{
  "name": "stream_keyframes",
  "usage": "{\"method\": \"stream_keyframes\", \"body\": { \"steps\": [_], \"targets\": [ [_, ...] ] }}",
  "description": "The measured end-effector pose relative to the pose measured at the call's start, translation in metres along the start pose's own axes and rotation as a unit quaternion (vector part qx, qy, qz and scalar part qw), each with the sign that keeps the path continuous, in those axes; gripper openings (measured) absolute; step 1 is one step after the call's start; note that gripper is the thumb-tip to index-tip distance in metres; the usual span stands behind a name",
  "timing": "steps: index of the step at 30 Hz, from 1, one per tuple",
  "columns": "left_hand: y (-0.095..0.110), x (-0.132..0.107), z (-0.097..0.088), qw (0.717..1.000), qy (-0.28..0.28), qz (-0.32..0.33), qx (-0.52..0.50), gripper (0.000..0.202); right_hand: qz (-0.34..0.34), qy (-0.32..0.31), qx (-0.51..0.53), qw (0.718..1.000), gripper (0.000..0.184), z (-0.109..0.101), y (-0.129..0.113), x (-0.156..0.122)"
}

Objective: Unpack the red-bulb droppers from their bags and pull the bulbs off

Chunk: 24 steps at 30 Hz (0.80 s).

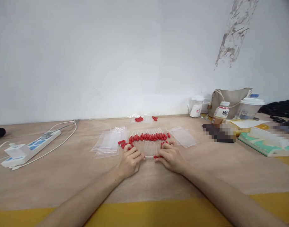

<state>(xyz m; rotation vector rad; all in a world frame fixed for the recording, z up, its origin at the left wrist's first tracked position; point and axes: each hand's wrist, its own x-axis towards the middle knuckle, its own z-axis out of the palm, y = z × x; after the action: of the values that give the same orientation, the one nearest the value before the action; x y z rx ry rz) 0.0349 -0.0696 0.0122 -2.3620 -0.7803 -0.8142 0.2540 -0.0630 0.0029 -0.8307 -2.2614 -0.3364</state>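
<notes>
My left hand (131, 160) and my right hand (172, 157) face each other over the middle of the table, fingers closed. Between them lies a glass dropper (149, 157) with a red rubber bulb; the right fingers pinch near the bulb, the left fingers are at its other end. Just beyond, several clear dropper tubes lie side by side, their red bulbs (122, 143) showing past both hands. Farther away sits a row of droppers (149, 136) with bulbs toward me. My fingers partly hide the nearest droppers.
Clear plastic bags (109, 142) lie left of the droppers, more bags (184, 136) right. A bagged dropper bundle (148, 119) is by the wall. A power strip (32, 148) with cables stands left. At right are a cup (196, 106), a bottle (221, 113) and a green-white box (264, 143).
</notes>
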Motion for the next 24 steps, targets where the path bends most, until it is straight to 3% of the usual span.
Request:
{"method": "stream_keyframes", "body": {
  "steps": [7, 12, 15, 24],
  "targets": [
    [-0.006, -0.006, -0.005, 1.0, 0.004, -0.018, -0.018, 0.019, 0.004, -0.028, 0.034, 0.999, 0.018, -0.01, 0.014, -0.004],
    [-0.024, -0.02, -0.005, 0.991, -0.006, -0.124, -0.045, 0.022, 0.194, 0.045, 0.126, 0.972, 0.019, -0.016, 0.042, -0.009],
    [-0.028, -0.019, 0.003, 0.983, -0.013, -0.167, -0.079, 0.029, 0.229, 0.064, 0.171, 0.956, 0.023, -0.013, 0.048, -0.007],
    [-0.03, -0.008, 0.021, 0.99, 0.038, -0.102, -0.094, 0.03, 0.306, 0.057, 0.123, 0.942, 0.029, -0.006, 0.061, -0.01]
  ]
}}
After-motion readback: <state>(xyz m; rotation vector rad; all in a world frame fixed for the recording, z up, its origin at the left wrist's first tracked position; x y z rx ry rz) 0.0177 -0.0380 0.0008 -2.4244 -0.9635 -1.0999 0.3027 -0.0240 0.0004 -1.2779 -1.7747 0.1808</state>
